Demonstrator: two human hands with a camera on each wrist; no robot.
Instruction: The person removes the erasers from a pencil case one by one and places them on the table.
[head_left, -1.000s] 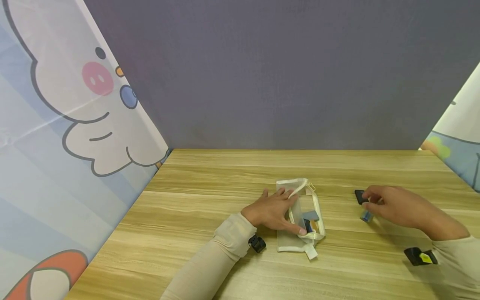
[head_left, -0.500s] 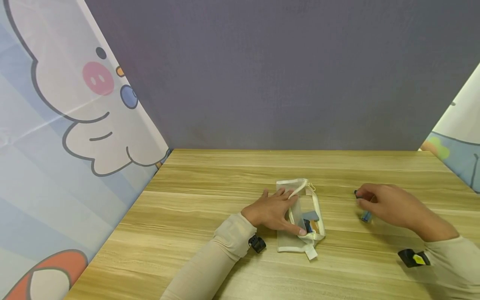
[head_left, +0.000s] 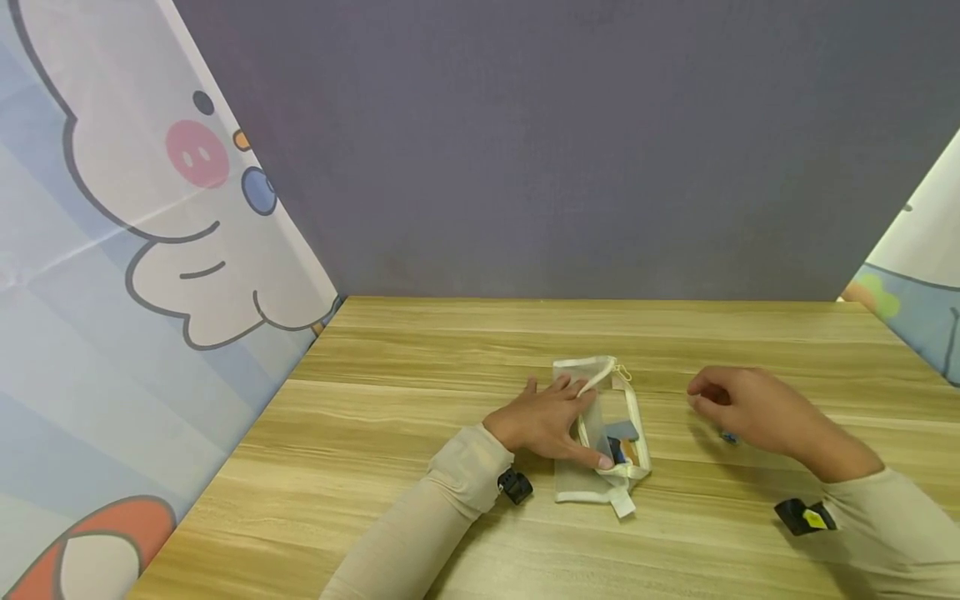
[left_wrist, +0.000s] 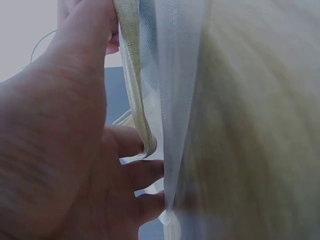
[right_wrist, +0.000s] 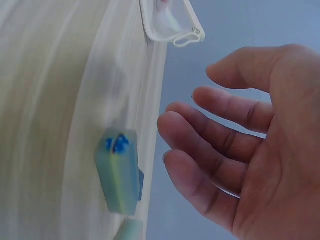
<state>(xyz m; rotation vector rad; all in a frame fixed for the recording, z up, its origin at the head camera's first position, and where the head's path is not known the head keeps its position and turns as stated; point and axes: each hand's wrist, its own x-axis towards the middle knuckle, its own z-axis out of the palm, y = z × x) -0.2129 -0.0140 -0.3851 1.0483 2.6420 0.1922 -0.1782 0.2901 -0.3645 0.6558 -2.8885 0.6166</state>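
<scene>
Far to the left of the pouch (head_left: 637, 425) hangs a picture sheet (head_left: 45, 375) with a big white pig on it. My left hand (head_left: 543, 421) rests on the pouch's left side, fingers spread, thumb over its edge. The pouch lies on the wooden desk (head_left: 420, 400) with its mouth wide. Inside the pouch are a flat grey piece (head_left: 621, 431), a dark blue bit (head_left: 617, 452) and an orange bit (head_left: 629, 452). Right of the pouch, a blue-green block (right_wrist: 117, 175) sits partly behind my right hand (head_left: 750, 417), which hangs apart from the pouch, fingers loosely bent, and I see nothing in it.
</scene>
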